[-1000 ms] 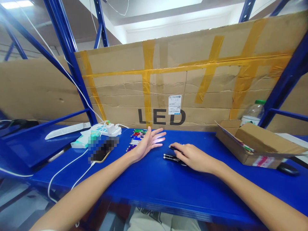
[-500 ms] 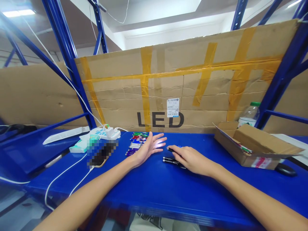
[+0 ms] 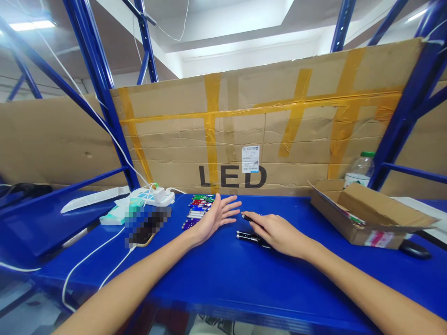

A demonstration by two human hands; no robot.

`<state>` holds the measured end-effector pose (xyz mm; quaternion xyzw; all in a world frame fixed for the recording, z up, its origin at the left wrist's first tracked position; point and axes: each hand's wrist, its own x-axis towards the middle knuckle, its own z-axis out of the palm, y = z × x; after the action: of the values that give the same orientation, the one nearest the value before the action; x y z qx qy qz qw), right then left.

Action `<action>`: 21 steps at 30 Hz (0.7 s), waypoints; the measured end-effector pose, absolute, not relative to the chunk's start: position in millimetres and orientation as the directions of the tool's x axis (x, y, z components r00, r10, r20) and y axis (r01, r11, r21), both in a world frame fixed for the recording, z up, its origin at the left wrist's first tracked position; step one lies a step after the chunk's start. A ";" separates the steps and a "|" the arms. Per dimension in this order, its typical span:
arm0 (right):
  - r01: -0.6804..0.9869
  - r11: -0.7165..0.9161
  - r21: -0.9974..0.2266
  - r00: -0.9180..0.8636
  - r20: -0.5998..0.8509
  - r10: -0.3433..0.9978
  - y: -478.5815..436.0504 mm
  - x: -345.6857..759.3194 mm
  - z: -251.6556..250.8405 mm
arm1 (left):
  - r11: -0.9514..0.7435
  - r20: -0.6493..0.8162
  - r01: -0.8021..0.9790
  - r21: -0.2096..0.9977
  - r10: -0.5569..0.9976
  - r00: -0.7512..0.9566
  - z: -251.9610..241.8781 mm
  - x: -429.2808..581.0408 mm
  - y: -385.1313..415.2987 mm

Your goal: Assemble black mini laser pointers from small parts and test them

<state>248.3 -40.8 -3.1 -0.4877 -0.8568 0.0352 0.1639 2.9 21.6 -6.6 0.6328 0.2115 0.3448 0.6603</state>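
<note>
My left hand [image 3: 213, 220] is held up with its fingers spread and its palm turned toward the right, holding nothing. Behind it, a row of coloured pens [image 3: 196, 215] in green, red, blue, white and purple lies on the table, partly hidden by the hand. My right hand [image 3: 281, 235] grips a slim black light pen [image 3: 246, 217], its silver tip pointing at my left palm. Most of that pen is covered by my fingers. More black pens [image 3: 247, 236] lie side by side just below my right hand, their far ends hidden under it.
At the right stands an open cardboard box [image 3: 379, 237] with pens inside, a black mouse [image 3: 415, 249] beside it and a bottle [image 3: 359, 171] behind. To the left lie a phone [image 3: 148, 228], a power strip [image 3: 164, 197] and white cables. A large cardboard sheet [image 3: 174, 153] walls the back.
The bright spot of light on my left palm has gone out. Both hands have stayed nearly in place, and the light pen is still in my right hand. The view has shifted slightly.
</note>
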 end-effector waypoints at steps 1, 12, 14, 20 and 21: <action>0.835 0.507 -0.213 -0.454 0.251 0.855 -40.2 248.6 -2.9 | -0.038 0.156 -0.187 0.982 0.721 0.675 -6.5 2.9 21.4; 0.803 0.555 -0.215 -0.508 0.239 0.827 -42.5 248.5 -1.1 | -0.040 0.176 -0.214 0.976 0.724 0.667 -5.8 2.9 21.8; 0.797 0.552 -0.244 -0.498 0.251 0.830 -43.4 247.8 0.5 | -0.038 0.171 -0.210 0.977 0.727 0.665 -5.5 3.2 21.5; 0.839 0.478 -0.258 -0.413 0.268 0.870 -43.2 248.3 3.4 | -0.039 0.168 -0.203 0.978 0.725 0.668 -3.3 2.8 19.5; 0.844 0.473 -0.251 -0.410 0.265 0.872 -43.2 248.1 3.5 | -0.040 0.169 -0.204 0.978 0.724 0.668 -3.0 2.7 19.2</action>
<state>248.1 -43.2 3.5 -0.5117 -0.8389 0.0386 0.1817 2.7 19.2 -3.0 0.6298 0.2066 0.3509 0.6614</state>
